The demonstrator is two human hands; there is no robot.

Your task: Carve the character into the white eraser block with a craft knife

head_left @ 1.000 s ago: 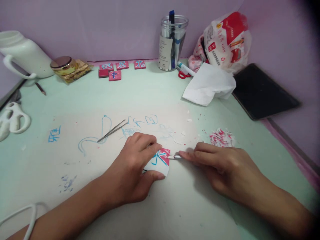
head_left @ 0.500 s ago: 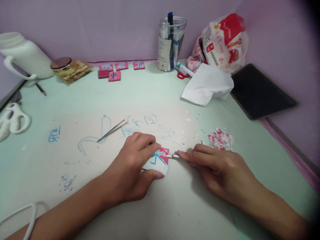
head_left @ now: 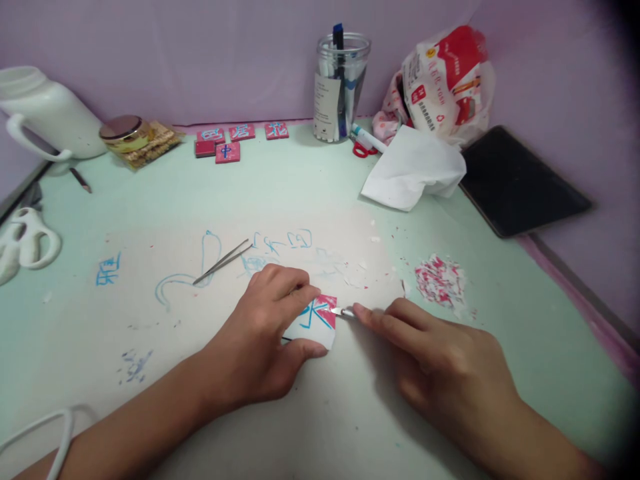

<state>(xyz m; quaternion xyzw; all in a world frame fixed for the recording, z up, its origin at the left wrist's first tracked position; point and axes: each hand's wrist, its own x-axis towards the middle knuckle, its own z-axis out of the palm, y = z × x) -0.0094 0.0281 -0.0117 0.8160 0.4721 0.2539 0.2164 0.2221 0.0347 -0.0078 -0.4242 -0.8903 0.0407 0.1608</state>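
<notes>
My left hand (head_left: 280, 327) pins a small square tile (head_left: 313, 333) to the table between thumb and fingers, hiding its left part. The tile is white with blue strokes, and pink shows at its upper right corner. In my right hand (head_left: 440, 360) is a craft knife (head_left: 347, 312) with a silver handle, its index finger stretched along it. The blade tip touches the pink part of the tile. Tweezers (head_left: 223, 261) lie on the table beyond my left hand.
Pink and white shavings (head_left: 440, 280) lie in a pile at right. Behind are pink tiles (head_left: 227, 153), a pen jar (head_left: 341, 87), crumpled paper (head_left: 413, 167) and a black tablet (head_left: 523, 180). White scissors (head_left: 30, 240) and a white jug (head_left: 55, 113) stand at left.
My right hand has turned slightly and shifted down, with the knife tip moved a little left over the pink corner. The left hand and tile hold still.
</notes>
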